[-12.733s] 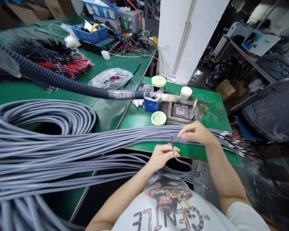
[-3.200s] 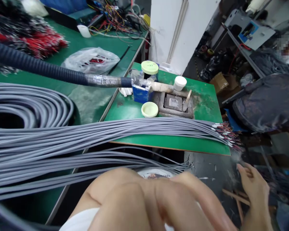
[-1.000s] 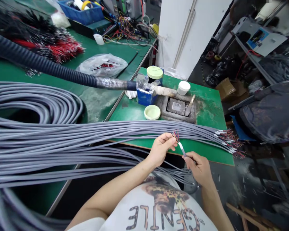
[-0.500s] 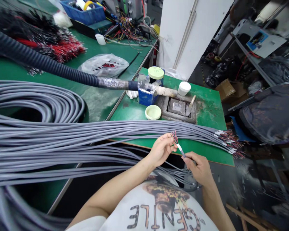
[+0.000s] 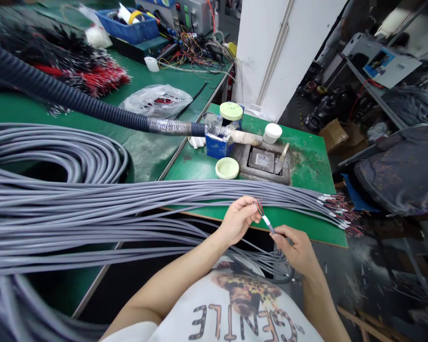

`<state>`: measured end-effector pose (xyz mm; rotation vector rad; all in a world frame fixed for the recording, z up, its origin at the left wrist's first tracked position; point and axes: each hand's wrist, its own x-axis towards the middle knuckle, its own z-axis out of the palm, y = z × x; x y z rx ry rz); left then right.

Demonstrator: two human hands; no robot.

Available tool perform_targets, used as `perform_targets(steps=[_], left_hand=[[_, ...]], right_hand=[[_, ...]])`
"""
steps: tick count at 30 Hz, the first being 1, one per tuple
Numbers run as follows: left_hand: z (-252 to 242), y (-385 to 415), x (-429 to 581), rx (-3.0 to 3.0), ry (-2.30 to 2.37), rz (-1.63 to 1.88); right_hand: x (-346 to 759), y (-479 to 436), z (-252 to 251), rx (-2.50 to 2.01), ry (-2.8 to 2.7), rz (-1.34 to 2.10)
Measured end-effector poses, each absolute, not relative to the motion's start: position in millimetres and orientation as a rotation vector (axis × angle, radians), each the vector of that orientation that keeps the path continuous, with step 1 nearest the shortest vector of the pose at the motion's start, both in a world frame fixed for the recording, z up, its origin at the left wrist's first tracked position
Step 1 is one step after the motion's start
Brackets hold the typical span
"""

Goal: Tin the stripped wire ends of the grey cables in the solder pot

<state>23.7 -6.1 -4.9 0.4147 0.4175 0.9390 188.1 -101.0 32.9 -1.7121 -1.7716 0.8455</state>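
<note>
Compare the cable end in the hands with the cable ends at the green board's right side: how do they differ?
The cable end is single, while the cable ends are many, side by side. The first is lifted, pinched between the left hand and right hand; the others lie loose, running off the green board. Both show white sleeves on grey cable with thin coloured wires.

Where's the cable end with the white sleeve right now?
In the head view, the white-sleeved cable end is between the left hand and right hand, over the green workbench, just below the grey cable bundle.
</note>
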Motion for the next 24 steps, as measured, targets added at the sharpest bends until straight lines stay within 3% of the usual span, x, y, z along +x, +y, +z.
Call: perform_targets(steps=[5, 14, 24], left_hand=[[-3, -14, 34, 0.438, 0.411, 0.878], [0, -26, 48, 0.340, 0.470, 0.884], [4, -20, 45, 0.311, 0.549, 1.047]], right_hand=[[183, -90, 43, -1.683, -1.629, 0.917], [162, -62, 28, -1.654, -1.360, 0.631], [155, -45, 32, -1.595, -1.496, 0.479]])
